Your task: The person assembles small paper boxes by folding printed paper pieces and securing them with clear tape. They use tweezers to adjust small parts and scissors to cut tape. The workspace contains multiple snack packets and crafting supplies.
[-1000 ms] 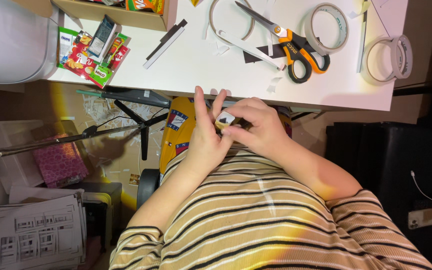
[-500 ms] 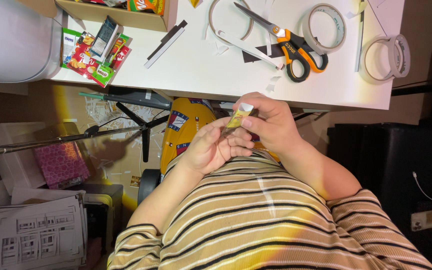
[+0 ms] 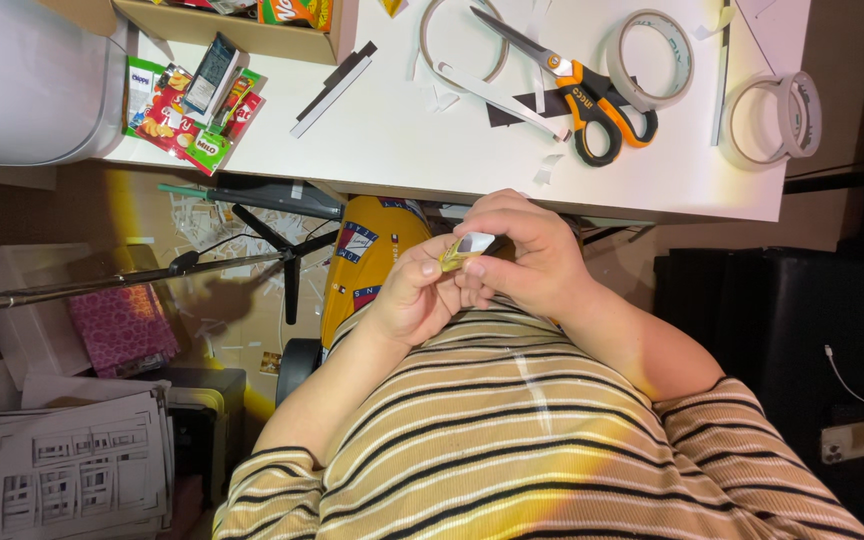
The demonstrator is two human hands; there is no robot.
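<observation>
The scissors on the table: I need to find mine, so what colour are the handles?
Orange and black handles on the scissors, head view.

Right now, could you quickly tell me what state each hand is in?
Left hand: closed, pinching the small yellowish folded piece.
Right hand: closed, fingers curled around the same piece from the other side.

matt white tabletop (image 3: 402,130), metal scissors (image 3: 572,85) w/ plastic grips, glossy snack packets (image 3: 187,105)

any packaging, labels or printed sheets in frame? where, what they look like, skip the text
Snack sachets: table's left edge, flat, red, green and blue, fanned in a pile.
Orange packet: in the cardboard tray at the top, mostly cut off.
Printed sheets: floor stack, lower left, white with black grid drawings.
Yellow bag's patch: rectangular, red, white and blue.
</observation>
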